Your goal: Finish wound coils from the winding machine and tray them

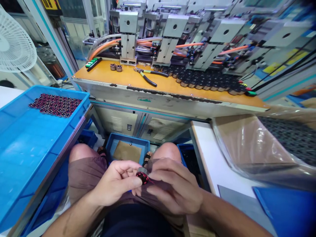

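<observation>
A small wound motor stator (142,175), with a grey metal ring and red-and-black windings, is held above my lap. My left hand (118,181) is closed on it, the thumb pressed against the wound face and the fingers behind. On the other side, my right hand (175,184) has its curled fingertips against the stator's edge. Thin red wire (152,181) runs from the windings in among those fingers; its far end is hidden. Below the hands a blue tray (145,144) with a brown sheet lies on the floor between the feet.
A blue bin (27,138) at left holds many wound stators (56,105). Ahead, an orange bench (98,75) carries pliers (148,75), two stators (116,67), marker pens (93,64) and rows of black-topped parts (204,79) below machine fixtures. A plastic-lined carton (237,138) stands right.
</observation>
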A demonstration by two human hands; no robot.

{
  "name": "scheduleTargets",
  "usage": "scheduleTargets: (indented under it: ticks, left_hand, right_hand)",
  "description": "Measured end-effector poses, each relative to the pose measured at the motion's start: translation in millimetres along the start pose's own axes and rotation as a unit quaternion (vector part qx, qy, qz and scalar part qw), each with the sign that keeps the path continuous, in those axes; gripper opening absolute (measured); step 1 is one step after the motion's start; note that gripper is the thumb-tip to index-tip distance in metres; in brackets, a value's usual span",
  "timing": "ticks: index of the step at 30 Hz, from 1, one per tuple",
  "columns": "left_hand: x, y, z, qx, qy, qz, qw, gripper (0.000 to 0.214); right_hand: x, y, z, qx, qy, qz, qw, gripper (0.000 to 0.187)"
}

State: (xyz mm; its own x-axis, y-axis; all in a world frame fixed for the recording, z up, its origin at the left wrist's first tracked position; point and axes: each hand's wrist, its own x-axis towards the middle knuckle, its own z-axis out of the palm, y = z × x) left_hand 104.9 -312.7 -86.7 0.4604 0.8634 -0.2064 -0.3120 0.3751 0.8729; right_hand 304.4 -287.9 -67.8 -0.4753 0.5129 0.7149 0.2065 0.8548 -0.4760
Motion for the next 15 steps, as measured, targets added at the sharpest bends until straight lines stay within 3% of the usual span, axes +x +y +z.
scheduleTargets:
  ticks: [5,11,15]
  left_hand:
    - [0.7,-2.3,2.9,-0.018,0.006,-0.003,1.0,0.029]
    - [1.3,-14.6,9.9,-0.087,0.012,0.01,0.996,0.042]
    - [-2.2,-19.4,9.3,-0.143,-0.005,0.072,0.987,0.044]
  right_hand:
    - [-2.7,-6.4,2.4,-0.045,0.016,0.002,0.999,0.005]
    - [-15.4,-12.1,6.1,-0.101,0.05,0.076,0.991,0.011]
    - [-22.1,-1.6,4.9,-0.094,0.001,0.075,0.993,0.01]
